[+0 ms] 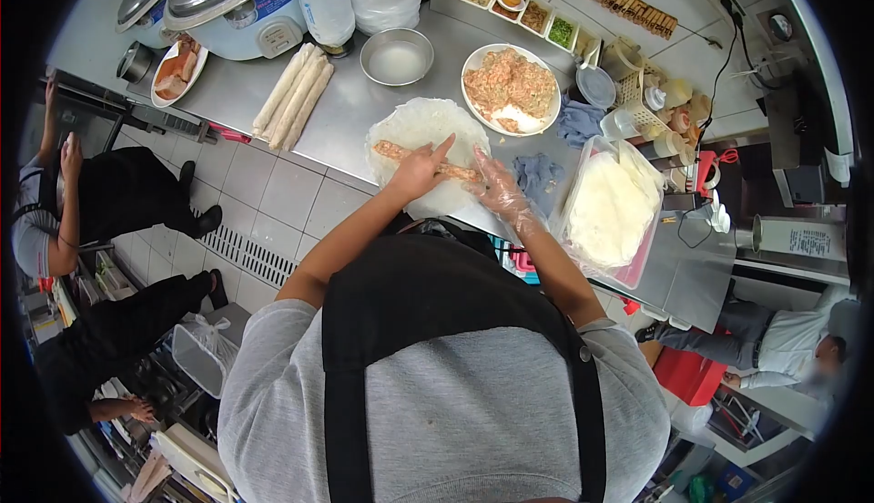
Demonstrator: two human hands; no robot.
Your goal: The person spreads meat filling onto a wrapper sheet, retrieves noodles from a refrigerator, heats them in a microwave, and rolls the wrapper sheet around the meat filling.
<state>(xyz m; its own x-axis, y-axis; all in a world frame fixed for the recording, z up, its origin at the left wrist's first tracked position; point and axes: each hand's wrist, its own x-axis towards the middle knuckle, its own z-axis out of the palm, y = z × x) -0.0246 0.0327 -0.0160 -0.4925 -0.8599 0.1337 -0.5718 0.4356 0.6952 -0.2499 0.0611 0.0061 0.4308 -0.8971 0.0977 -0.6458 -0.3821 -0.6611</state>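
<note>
The left hand (pixel 417 173) lies over the middle of a strip of filling (pixel 393 150), index finger stretched out; whether its other fingers grip the strip cannot be told. The right hand (pixel 496 186), in a clear plastic glove, is spread wide at the strip's right end. Beneath both is a round pale wrapper (pixel 428 116) on the metal counter (pixel 350 130). Just right of the right hand lies a blue cloth (pixel 539 175), then a tub of stacked pale sheets (pixel 610 203). Beyond the hands stand a bowl of filling (pixel 510 89) and a round metal pan (pixel 397 57); farther left of the left hand lie long pale rolls (pixel 293 98).
</note>
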